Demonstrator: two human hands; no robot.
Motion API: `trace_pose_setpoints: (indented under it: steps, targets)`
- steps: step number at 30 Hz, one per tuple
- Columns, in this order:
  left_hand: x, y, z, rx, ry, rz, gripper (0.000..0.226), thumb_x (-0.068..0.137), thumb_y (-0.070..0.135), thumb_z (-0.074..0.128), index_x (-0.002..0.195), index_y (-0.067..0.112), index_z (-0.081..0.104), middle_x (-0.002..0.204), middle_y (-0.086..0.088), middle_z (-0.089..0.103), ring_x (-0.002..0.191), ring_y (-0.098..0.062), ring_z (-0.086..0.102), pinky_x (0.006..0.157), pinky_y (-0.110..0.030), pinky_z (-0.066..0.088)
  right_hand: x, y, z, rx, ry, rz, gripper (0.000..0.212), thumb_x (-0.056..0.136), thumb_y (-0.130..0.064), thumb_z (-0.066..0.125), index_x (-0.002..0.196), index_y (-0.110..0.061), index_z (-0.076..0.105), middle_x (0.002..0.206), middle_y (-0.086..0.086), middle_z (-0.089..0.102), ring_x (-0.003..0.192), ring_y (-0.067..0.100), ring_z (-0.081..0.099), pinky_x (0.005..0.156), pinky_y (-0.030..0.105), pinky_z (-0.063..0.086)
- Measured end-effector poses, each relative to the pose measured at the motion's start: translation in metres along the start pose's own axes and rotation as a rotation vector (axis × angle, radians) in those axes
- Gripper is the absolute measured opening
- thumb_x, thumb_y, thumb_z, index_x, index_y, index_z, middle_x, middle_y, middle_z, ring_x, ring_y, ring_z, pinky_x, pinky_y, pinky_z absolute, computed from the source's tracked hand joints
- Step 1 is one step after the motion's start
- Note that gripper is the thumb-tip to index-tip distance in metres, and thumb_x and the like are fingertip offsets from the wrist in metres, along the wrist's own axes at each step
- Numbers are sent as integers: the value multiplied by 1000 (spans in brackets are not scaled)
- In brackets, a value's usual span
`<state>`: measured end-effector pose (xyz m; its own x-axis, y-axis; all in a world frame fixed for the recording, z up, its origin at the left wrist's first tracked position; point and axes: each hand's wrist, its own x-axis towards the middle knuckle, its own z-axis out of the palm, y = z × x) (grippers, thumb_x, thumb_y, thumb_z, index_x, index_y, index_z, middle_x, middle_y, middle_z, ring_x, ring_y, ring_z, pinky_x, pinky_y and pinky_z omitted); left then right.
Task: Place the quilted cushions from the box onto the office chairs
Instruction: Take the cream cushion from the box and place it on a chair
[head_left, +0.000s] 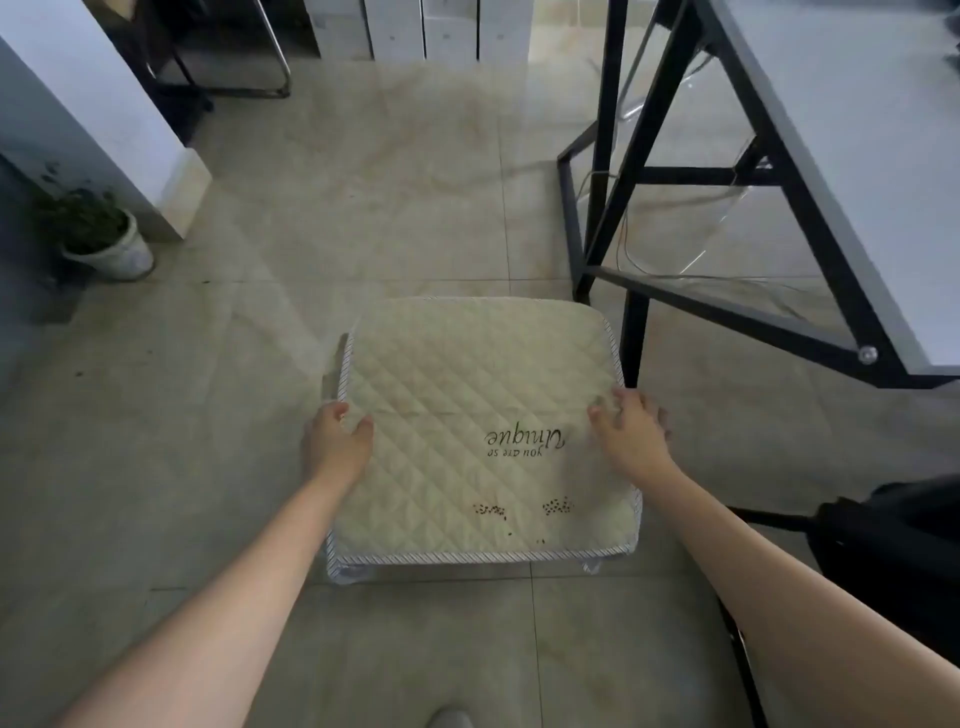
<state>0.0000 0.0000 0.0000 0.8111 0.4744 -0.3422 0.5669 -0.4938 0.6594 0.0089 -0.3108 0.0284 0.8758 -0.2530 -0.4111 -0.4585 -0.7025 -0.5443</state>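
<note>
Square cream quilted cushion (467, 374), edged in striped piping and bearing dark script reading upside down from here, is lying flat, face up, on a clear support (344, 572) showing beneath its near corners.

Tiled floor (332, 249) bears a potted plant (109, 249) and a black table frame (635, 338).
</note>
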Motion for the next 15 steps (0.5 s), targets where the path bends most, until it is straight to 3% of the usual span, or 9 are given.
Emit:
trace_pose_setpoints:
  steps: [2, 5, 10, 15]
  targets:
    - [3, 1, 3, -26, 15, -51, 51, 84, 24, 62, 128, 2, 46, 131, -24, 52, 121, -37, 50, 106, -41, 38, 7, 3, 3, 55, 11, 53, 53, 94, -35, 44, 141, -13, 32, 148, 15, 29, 138, 35, 20, 111, 46, 18]
    - [8, -2, 9, -16, 49, -99, 53, 83, 25, 62, 127, 1, 46, 129, -27, 52, 120, -41, 49, 105, -42, 38, 16, 10, 12, 208, 18, 81, 40, 92, -37, 45, 124, -13, 43, 127, 13, 48, 131, 37, 34, 104, 44, 30]
    - [15, -2, 12, 61, 93, -152, 52, 83, 27, 62, 126, 3, 49, 131, -28, 50, 124, -43, 42, 106, -40, 32, 18, 8, 13, 247, 58, 182, 67, 90, -41, 52, 143, -7, 28, 146, 17, 33, 138, 35, 24, 112, 48, 26]
    - [21, -4, 10, 27, 142, -173, 42, 82, 31, 63, 116, 8, 55, 125, -19, 59, 122, -40, 45, 100, -41, 37, 25, 14, 17, 297, 131, 193, 55, 84, -43, 55, 124, -6, 51, 123, 19, 53, 118, 39, 47, 100, 51, 41]
